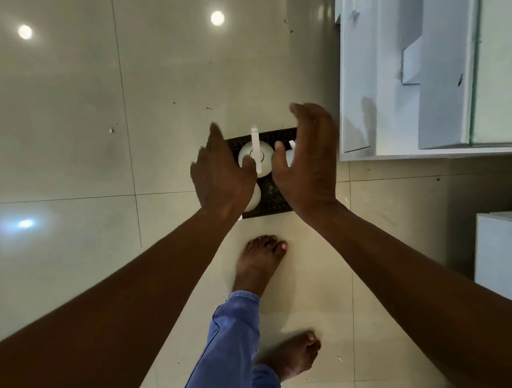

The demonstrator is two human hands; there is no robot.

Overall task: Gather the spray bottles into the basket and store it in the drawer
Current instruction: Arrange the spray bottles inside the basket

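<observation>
- Basket [274, 191] on floor, near open white drawer [382, 81]; spray bottles [255, 156] stand inside.
- Left hand [220, 174], right hand [308, 164] spread, empty, flanking basket.
- Risk: an uneven lift could topple the loose upright bottles.

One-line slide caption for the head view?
Both open hands, left and right, reach down around a dark basket of white spray bottles on the tiled floor beside an open white drawer.

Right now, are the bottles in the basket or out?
In. Three white bottles stand upright inside the dark basket on the floor, both hands hovering open above them.
</observation>
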